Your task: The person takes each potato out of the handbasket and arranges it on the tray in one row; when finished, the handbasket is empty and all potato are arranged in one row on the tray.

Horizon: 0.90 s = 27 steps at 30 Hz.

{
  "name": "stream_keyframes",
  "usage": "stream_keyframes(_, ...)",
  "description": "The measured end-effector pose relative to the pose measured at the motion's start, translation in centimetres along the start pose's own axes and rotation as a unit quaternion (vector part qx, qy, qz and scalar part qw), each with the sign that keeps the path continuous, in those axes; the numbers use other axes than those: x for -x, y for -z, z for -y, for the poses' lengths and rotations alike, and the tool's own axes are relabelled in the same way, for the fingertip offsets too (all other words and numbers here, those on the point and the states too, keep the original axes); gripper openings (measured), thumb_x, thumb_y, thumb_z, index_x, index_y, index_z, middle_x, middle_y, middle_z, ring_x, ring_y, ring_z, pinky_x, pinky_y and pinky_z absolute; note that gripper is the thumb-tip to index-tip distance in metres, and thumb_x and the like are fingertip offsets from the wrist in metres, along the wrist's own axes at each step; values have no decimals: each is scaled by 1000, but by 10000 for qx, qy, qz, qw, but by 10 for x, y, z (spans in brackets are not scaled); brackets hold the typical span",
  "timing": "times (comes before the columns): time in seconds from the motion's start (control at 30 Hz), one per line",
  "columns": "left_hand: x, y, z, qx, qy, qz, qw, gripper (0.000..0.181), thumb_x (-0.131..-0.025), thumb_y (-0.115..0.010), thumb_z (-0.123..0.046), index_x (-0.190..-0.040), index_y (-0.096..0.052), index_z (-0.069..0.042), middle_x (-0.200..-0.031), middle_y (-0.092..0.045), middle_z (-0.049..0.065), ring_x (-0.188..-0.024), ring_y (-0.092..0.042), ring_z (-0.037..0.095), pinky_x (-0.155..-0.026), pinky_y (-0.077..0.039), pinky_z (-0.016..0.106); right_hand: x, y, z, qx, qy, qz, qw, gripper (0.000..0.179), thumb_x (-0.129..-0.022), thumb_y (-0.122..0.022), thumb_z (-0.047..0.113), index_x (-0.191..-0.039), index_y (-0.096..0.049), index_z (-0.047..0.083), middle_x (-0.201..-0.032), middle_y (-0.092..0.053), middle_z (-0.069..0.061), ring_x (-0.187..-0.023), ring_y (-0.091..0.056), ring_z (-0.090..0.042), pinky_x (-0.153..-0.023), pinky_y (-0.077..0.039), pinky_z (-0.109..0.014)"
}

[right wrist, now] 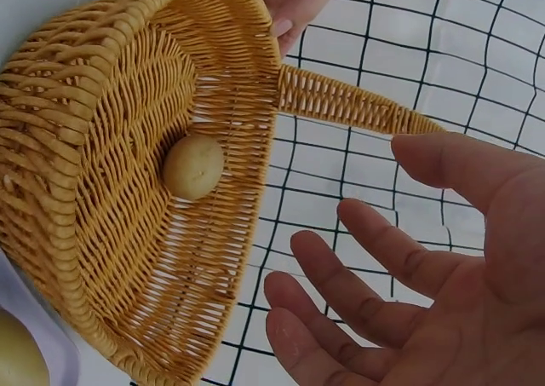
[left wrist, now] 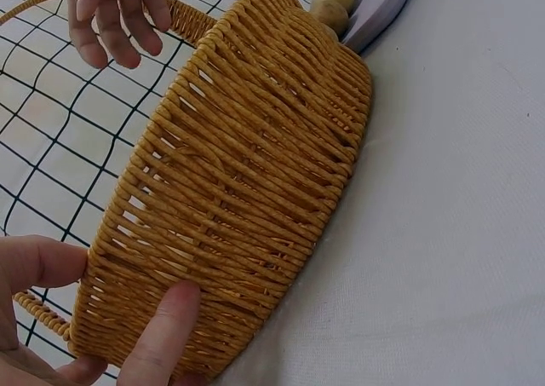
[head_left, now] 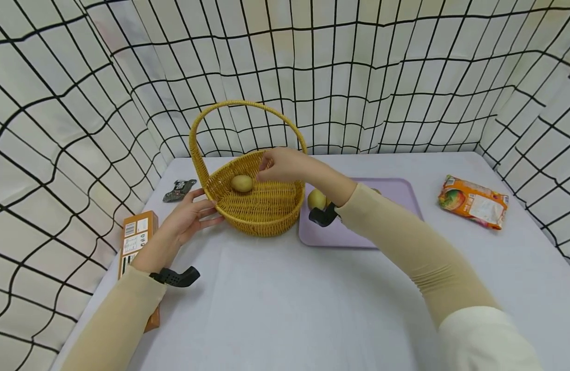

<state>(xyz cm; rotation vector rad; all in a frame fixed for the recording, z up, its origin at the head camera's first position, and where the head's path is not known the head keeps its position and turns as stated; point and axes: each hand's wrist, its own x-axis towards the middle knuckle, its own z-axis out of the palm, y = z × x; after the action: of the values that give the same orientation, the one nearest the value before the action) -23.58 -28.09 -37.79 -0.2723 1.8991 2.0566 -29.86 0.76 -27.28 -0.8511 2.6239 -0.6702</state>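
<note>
A yellow wicker basket (head_left: 262, 221) with a tall arched handle stands on the table, one potato (head_left: 242, 184) lying inside near its left wall. Against the basket's left outer side rests my left hand (head_left: 188, 215). In the left wrist view, one fingertip touches the rim and another presses the woven wall. Over the basket, to the right of the potato, is my right hand (head_left: 285, 165). The right wrist view shows its fingers (right wrist: 366, 309) loosely bent and spread, holding nothing. More potatoes (left wrist: 332, 7) lie on the lilac tray (head_left: 345, 239), partly hidden by my right forearm.
An orange snack packet (head_left: 473, 202) lies at the far right of the table. Left of the basket is a small black packet (head_left: 179, 190), and a brown box (head_left: 138, 234) stands partly behind my left forearm. Black netting (head_left: 331, 82) over white cloth closes off the back and sides.
</note>
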Motion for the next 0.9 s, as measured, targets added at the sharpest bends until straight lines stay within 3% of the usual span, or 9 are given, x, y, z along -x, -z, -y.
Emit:
stream_keyframes(0.3,0,0,0,-4,8,-8,10000,86,-107,-55,-14,-166,7,-19,-159,-30,15,-149,-34,36,-102,-59,35,-28,-5,-1,-227,52,-39,9997,33,-100,-65,39,-122,-68,14,-129,-66,-6,-115,-60,-22,-96,-55,-39)
stream_keyframes(0.5,0,0,0,65,59,-31,10000,86,-107,-55,-12,-166,7,-20,-161,-28,16,-150,-34,35,-103,-58,36,-44,-11,-5,-460,-90,109,9988,41,-101,-62,42,-130,-67,14,-132,-65,-4,-115,-59,-19,-102,-54,-40)
stream_keyframes(0.6,0,0,1,97,66,-38,9999,85,-107,-55,-13,-166,6,-21,-160,-30,16,-150,-34,35,-104,-58,37,-52,-14,-7,-729,-200,328,9966,47,-102,-60,42,-138,-62,12,-121,-65,-4,-94,-57,-15,-88,-54,-33)
stream_keyframes(0.7,0,0,0,81,69,-36,9999,87,-107,-58,-16,-166,6,-21,-159,-32,15,-150,-34,36,-103,-59,36,-58,-17,-9,-975,-330,456,9936,48,-103,-60,41,-141,-60,11,-98,-59,-1,-75,-46,-11,-70,-47,-27)
stream_keyframes(0.8,0,0,0,59,68,-32,10000,88,-106,-59,-17,-166,6,-21,-158,-33,15,-149,-35,36,-101,-60,35,-65,-22,-10,-1163,-403,382,9917,42,-103,-60,38,-133,-64,9,-82,-49,1,-66,-40,-10,-60,-38,-24)
stream_keyframes(0.9,1,1,0,44,43,-35,10000,88,-107,-59,-18,-166,6,-20,-157,-33,15,-149,-35,36,-100,-60,34,-74,-31,-10,-1181,-461,182,9918,32,-103,-60,35,-123,-65,10,-80,-48,2,-62,-38,-9,-56,-35,-23)
